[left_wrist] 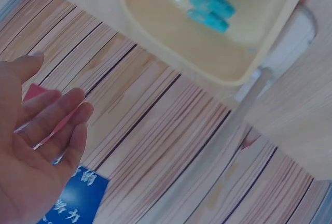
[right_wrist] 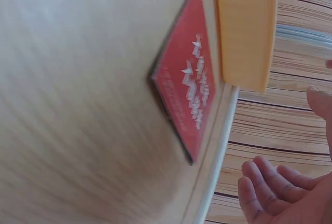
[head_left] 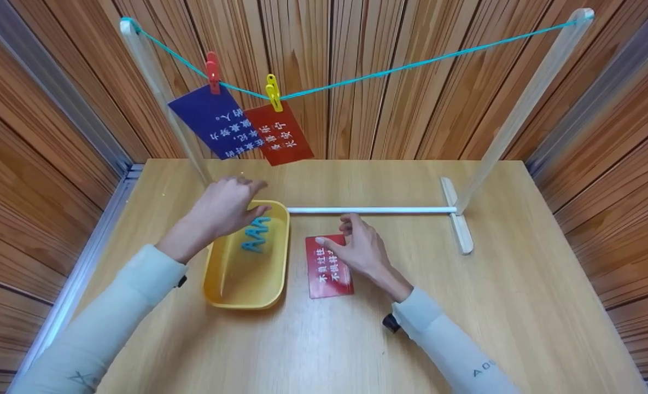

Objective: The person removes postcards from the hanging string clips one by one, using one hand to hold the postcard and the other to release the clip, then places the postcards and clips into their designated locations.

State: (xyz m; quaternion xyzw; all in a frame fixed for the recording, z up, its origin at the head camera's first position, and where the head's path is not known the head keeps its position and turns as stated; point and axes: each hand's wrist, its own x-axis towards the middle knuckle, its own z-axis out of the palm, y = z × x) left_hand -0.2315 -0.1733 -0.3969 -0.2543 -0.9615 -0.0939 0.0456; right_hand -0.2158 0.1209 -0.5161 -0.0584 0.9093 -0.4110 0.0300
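Observation:
My left hand is held over the far end of a yellow tray, its fingers relaxed and nothing in them. Inside the tray lie teal clothespins, side by side, seen from closer in the left wrist view. My right hand hovers over the upper right of a red card with white writing, which lies flat on the table. In the right wrist view its fingers are loosely bent and hold nothing. A blue card and another red card hang overlapping above the tray.
A teal cord runs between two upright posts, sagging at the yellow clothespin. A red clothespin grips the blue card. A white bar crosses low behind my hands. Wood-patterned walls enclose the table.

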